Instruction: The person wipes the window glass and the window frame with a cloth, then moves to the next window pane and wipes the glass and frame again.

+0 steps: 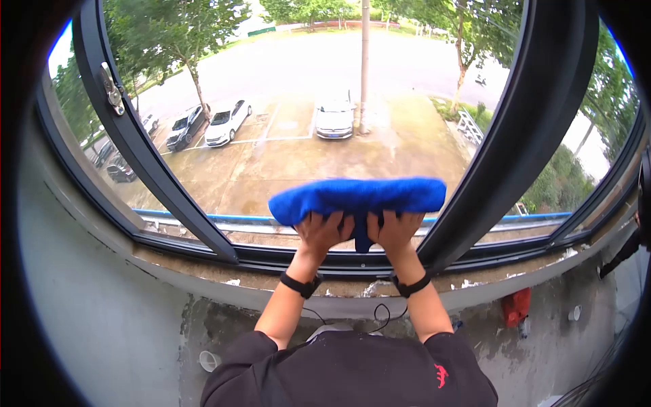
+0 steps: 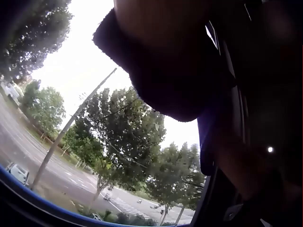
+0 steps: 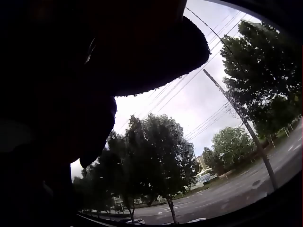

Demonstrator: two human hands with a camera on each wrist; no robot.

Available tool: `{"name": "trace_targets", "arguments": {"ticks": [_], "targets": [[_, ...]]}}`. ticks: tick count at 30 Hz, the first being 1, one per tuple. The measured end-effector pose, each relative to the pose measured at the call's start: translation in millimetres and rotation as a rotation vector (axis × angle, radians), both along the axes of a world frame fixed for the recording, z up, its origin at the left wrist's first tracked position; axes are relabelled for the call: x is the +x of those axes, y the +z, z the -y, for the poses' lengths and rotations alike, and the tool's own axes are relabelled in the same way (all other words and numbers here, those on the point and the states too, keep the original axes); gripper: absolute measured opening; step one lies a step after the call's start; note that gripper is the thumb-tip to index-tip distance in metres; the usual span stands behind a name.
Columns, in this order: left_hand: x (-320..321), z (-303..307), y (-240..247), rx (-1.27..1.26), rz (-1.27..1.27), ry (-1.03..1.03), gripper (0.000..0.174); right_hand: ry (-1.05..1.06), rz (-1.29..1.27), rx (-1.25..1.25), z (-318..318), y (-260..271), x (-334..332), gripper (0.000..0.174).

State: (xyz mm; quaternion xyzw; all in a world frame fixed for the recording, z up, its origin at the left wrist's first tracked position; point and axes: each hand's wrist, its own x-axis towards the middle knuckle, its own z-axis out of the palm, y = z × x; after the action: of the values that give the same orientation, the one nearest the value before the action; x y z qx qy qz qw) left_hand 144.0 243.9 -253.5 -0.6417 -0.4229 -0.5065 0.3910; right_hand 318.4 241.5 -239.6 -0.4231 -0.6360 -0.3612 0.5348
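Observation:
A blue cloth (image 1: 359, 195) is stretched sideways in front of the window in the head view, with a narrow flap hanging down between the two hands. The left hand (image 1: 321, 232) grips its left part from below, fingers spread and their tips hidden in the fabric. On the right part the right hand (image 1: 395, 232) holds it the same way. Whether the cloth touches the glass cannot be told. In the left wrist view the cloth (image 2: 165, 97) is a dark shape against the sky; in the right wrist view the cloth (image 3: 165, 61) is nearly black.
Dark window frames (image 1: 519, 142) stand on both sides, the left one with a metal latch (image 1: 112, 88). A rough sill (image 1: 237, 275) runs below. On the floor are a red bag (image 1: 516, 306) and white cups (image 1: 209, 361). Parked cars and trees are outside.

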Motion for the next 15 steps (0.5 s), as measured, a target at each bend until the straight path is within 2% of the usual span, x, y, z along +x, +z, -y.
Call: {"name": "trace_targets", "arguments": {"ticks": [3,5,7,9,11,13,15], "targets": [[-9,0,-48,-0.025,-0.051,-0.071,0.025,0.065,0.027,-0.081,1,-56,-5,0.032],[-12,1,-48,-0.03,-0.039,-0.093,0.026,0.128,0.009,-0.18,5,-70,-10,0.036],[-9,4,-38,-0.041,-0.021,-0.083,0.027,0.117,-0.019,-0.141,3,-69,-12,0.037],[-7,4,-5,-0.019,-0.029,-0.075,0.027,0.061,-0.051,-0.063,1,-49,-16,0.039],[-2,2,32,0.007,0.005,-0.057,0.031,0.062,-0.053,-0.036,0,-3,-15,0.037],[9,8,84,0.004,0.104,-0.009,0.03,0.113,-0.033,0.03,-1,47,-14,0.042],[17,10,120,0.066,0.144,-0.059,0.032,0.094,-0.082,0.095,-1,84,-23,0.04]]}}
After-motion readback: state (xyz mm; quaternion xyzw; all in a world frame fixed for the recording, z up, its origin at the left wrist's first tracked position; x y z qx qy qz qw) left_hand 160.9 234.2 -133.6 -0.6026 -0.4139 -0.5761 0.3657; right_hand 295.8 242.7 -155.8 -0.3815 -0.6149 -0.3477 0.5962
